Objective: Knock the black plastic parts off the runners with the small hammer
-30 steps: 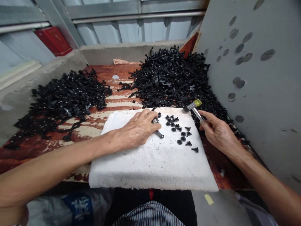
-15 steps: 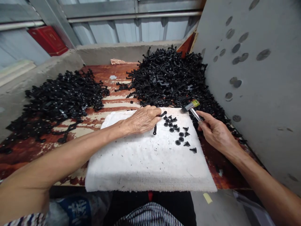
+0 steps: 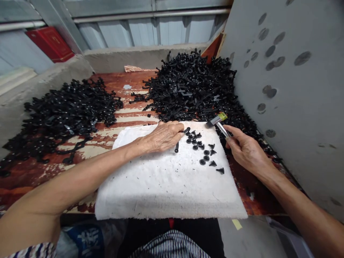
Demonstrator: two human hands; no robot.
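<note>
A white cloth pad [image 3: 166, 182] lies on the worn red board in front of me. My left hand [image 3: 161, 138] rests on the pad's far edge, fingers curled over a small black strip part [image 3: 176, 147] whose end sticks out below them. Several small black studs [image 3: 204, 152] lie scattered on the pad to the right of that hand. My right hand [image 3: 245, 150] is closed on the metal handle of a small hammer [image 3: 219, 120] with a dark head and a yellow-green label, held just off the pad's far right corner.
A large heap of black strip parts [image 3: 193, 86] fills the back right, against a grey spotted panel [image 3: 290, 89]. A second black heap [image 3: 64, 111] lies at the left. A concrete ledge [image 3: 145, 55] and a red box [image 3: 49, 43] stand behind.
My left hand has slid up the pad toward its far edge with the black strip part under it. The right hand with the hammer has stayed put.
</note>
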